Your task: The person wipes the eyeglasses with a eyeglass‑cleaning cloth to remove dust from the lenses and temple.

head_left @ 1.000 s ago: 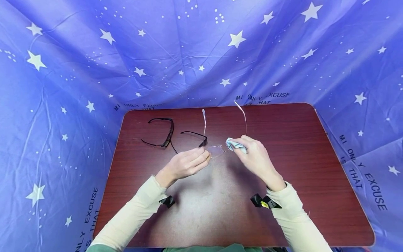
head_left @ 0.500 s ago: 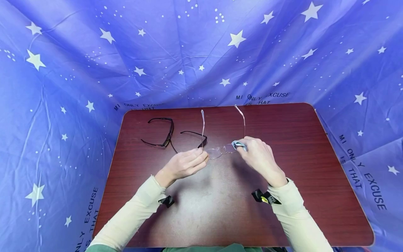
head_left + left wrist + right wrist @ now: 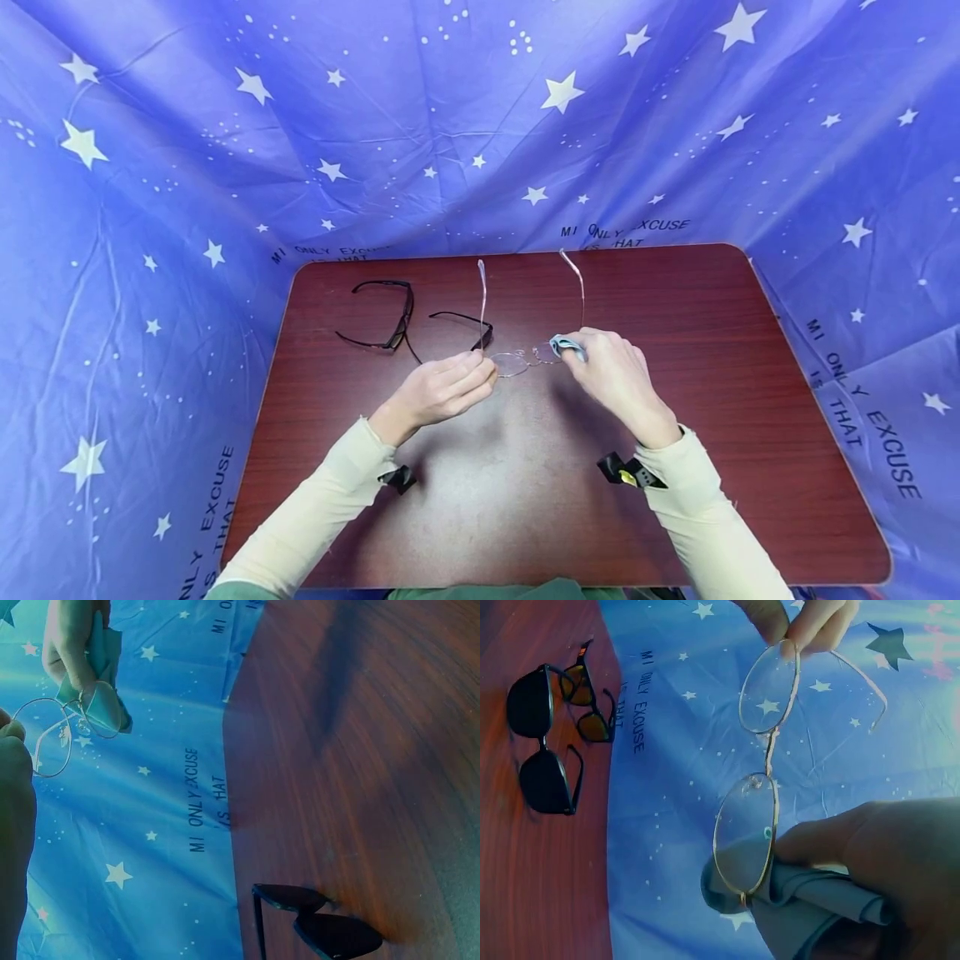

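Thin wire-rimmed eyeglasses (image 3: 512,365) with clear lenses are held up above the table, their temples pointing away toward the back. My left hand (image 3: 446,387) pinches the frame at its left end, by the hinge. On the other side, my right hand (image 3: 618,375) grips a folded light-blue cloth (image 3: 567,347) around the right lens. In the right wrist view the thumb presses the cloth (image 3: 802,892) near the lens's lower outer rim, and some of the cloth shows through the glass. The right wrist view also shows the left fingers (image 3: 821,626) at the far lens's edge.
Black-framed glasses with tinted lenses (image 3: 405,317) lie open at the table's back left. Beside them, partly behind my left hand, are black sunglasses (image 3: 486,337). A blue star-patterned curtain (image 3: 450,125) surrounds the brown table (image 3: 750,417) at the back and sides.
My right hand and the cloth have shifted slightly right, from near the bridge to the outer part of the right lens. The left hand has barely moved.
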Demonstrator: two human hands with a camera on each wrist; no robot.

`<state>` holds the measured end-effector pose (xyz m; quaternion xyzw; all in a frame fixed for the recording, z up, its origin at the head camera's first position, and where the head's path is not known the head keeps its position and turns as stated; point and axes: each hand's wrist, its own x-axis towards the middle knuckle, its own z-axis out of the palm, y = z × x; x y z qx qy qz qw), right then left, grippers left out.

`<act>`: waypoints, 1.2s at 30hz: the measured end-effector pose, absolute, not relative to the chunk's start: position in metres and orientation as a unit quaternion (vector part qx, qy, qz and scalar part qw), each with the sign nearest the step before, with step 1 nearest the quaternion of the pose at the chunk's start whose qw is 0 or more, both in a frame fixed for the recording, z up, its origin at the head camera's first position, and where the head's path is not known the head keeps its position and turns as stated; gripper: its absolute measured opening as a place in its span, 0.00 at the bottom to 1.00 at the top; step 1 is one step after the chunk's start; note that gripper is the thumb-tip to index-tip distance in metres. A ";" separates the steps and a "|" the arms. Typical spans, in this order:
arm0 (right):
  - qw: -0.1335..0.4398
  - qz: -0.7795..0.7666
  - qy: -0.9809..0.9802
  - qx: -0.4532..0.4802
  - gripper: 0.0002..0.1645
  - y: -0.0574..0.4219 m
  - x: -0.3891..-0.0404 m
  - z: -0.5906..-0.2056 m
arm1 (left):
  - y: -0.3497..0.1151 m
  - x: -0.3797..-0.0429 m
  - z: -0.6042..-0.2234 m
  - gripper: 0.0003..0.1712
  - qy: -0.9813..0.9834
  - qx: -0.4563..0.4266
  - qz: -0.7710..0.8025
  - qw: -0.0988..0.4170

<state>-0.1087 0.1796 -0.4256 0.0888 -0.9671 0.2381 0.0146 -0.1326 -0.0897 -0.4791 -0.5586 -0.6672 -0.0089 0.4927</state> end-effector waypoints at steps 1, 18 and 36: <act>0.015 0.238 -0.967 0.090 0.10 0.179 -0.109 -0.426 | -0.090 -0.132 -0.479 0.09 -0.669 -0.558 -0.010 0.491; 0.013 0.242 -0.965 0.104 0.10 0.180 -0.107 -0.430 | -0.088 -0.129 -0.481 0.09 -0.682 -0.558 -0.019 0.472; 0.007 0.255 -0.961 0.110 0.09 0.179 -0.105 -0.431 | -0.086 -0.128 -0.483 0.09 -0.683 -0.556 -0.012 0.474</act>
